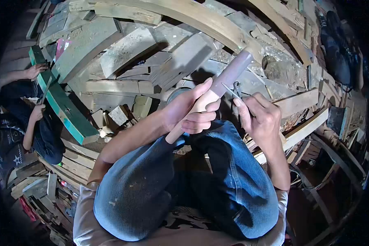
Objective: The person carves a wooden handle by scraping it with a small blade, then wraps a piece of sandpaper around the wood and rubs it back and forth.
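Note:
My left hand (pixel 199 110) is wrapped round a round wooden rod (pixel 233 69) that slants up to the right over my knees. Its upper part is thick and greyish purple; the middle is bare pale wood, and a thinner end pokes out below my fist. Close by the purple part, my right hand (pixel 260 117) pinches a thin, pointed metal tool (pixel 228 89). The tip points at the rod's side. A small dark metal loop shows beside that tool, and my fingers hide the rest of it.
Wood blocks (pixel 129 49) and a long curved beam (pixel 192 16) lie ahead. At left, another person's hands (pixel 37 70) hold a green timber (pixel 61 100) and a long thin tool (pixel 48 87). Dark clothing of someone (pixel 336 49) shows at right, above a curved frame (pixel 315 192).

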Available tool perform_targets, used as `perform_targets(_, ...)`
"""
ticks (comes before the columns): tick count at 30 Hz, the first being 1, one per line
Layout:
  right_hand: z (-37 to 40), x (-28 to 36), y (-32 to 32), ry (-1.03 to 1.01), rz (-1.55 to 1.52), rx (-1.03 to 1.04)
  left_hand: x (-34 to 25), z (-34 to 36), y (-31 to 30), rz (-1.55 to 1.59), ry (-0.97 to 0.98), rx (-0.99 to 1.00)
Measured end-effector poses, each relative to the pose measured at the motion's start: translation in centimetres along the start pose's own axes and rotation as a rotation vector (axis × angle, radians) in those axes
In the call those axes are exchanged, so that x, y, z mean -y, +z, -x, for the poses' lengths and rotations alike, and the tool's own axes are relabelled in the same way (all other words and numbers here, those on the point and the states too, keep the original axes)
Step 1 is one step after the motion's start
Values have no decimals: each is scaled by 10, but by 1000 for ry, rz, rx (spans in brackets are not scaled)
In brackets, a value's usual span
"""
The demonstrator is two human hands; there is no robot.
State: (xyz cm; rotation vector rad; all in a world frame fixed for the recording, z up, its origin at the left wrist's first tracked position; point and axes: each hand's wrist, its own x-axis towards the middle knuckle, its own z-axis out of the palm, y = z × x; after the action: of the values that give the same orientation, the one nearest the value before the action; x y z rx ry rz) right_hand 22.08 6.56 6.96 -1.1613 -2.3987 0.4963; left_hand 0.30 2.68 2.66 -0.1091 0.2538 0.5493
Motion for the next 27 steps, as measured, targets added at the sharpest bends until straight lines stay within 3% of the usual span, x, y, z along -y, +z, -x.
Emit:
perform_targets(5,-6,-13,-14,55,211,-22,3,0,-4,45,-4,15)
perform_targets(7,3,-3,-5,-54,185,5,2,-1,-7,41,4,81)
perform_targets(11,1,-13,-2,14,200,50,1,-1,-5,78,10,-13)
perform_targets(13,-2,-10,-6,95,171,28,1,-1,-6,97,0,16)
perform_targets(17,3,2,-2,-12,-104,155,2,-1,-3,-12,-1,6)
perform_targets(19,-4,-16,-2,156,-163,99,4,-2,4,-1,-18,-97)
perform_targets(24,5,2,-1,109,-340,272,5,-2,-5,-11,-70,-23)
perform_targets(27,-3,-17,-6,387,-366,281,3,-3,-1,5,-49,-104)
